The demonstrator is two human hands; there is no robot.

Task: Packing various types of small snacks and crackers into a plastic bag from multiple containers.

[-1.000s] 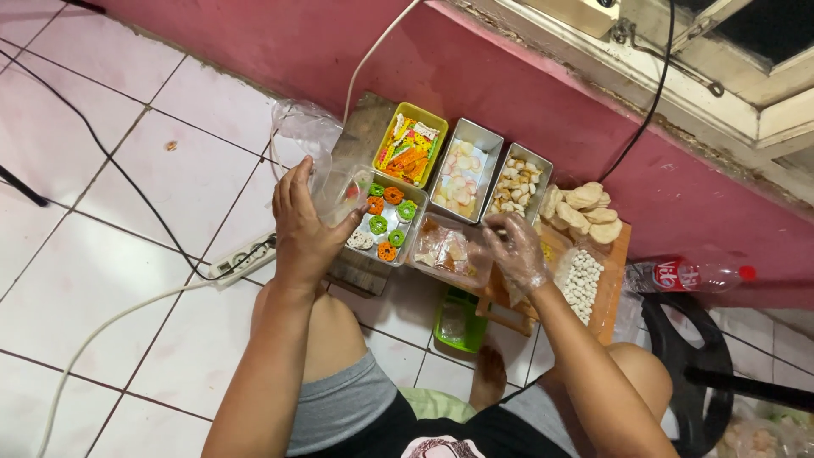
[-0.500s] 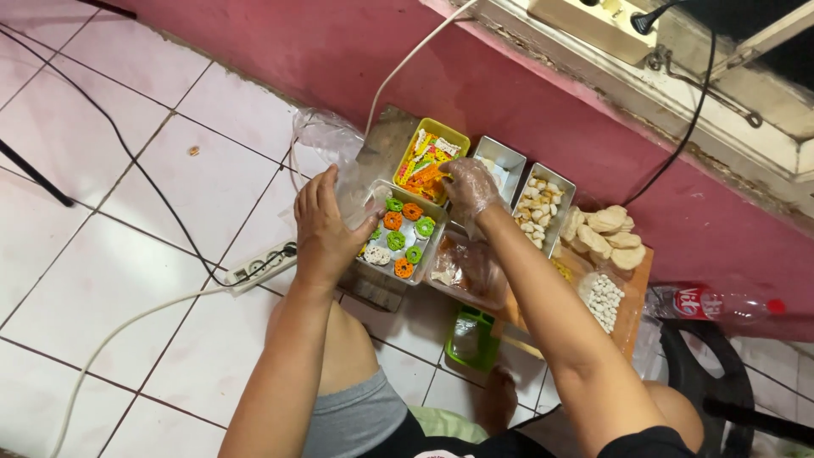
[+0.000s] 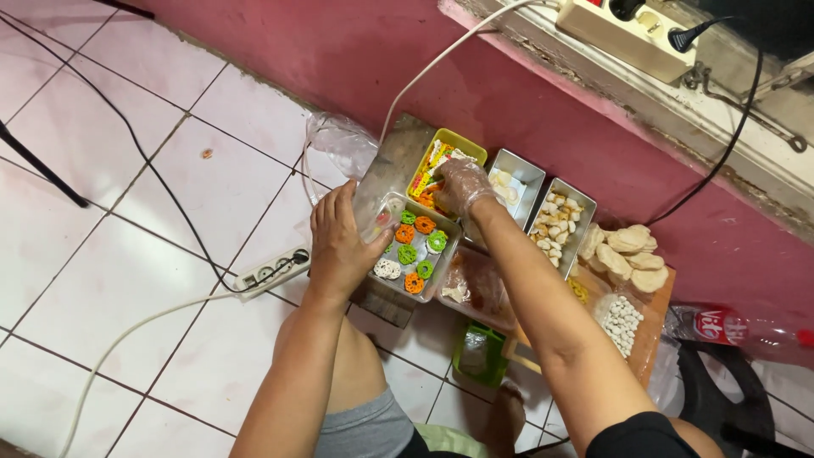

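Observation:
My left hand (image 3: 339,242) holds a clear plastic cup (image 3: 376,208) tilted beside a metal tray (image 3: 443,255) of orange, green and white ring crackers. My right hand (image 3: 460,186), in a thin clear glove, reaches into a yellow tray (image 3: 469,149) of mixed coloured stick snacks, fingers closed among them. Whether it grips any is hidden by the glove and fingers.
Two more metal trays (image 3: 519,182) (image 3: 566,219) of pale crackers line the pink wall. A wooden board (image 3: 653,326) carries round crackers and small white pieces. A power strip (image 3: 271,270) with cables lies at left, a plastic bottle (image 3: 738,326) and black chair base (image 3: 729,399) at right.
My right hand moved from the tray of pale pieces at right across to the yellow tray. My left hand kept hold of the cup. The camera tilted, shifting everything right and down.

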